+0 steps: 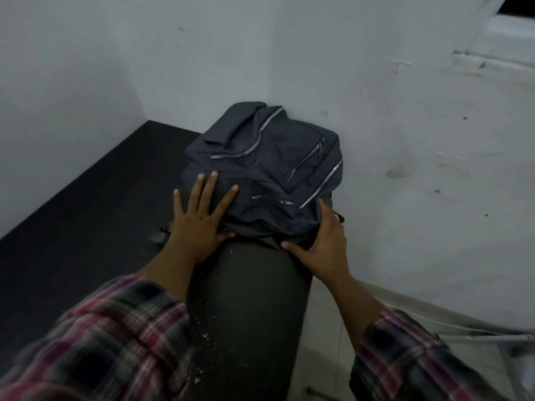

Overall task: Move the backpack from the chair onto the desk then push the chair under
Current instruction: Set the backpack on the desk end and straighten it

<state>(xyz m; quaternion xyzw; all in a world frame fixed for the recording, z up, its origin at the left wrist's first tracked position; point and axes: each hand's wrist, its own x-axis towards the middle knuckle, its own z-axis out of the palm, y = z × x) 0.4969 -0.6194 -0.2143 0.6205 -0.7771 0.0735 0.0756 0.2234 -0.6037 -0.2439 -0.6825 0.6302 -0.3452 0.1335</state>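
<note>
A dark grey backpack with silver zippers lies flat on the black desk, pushed up against the white wall corner. My left hand rests flat on its near left side with fingers spread. My right hand lies against its near right edge, thumb out, fingers along the fabric. The black chair back stands right in front of me, its top edge just below both hands. The chair's seat is hidden.
White walls close in behind and to the right of the desk. A window sill shows at the upper right. Light floor tiles and a metal frame lie at the lower right. A strap buckle sticks out left.
</note>
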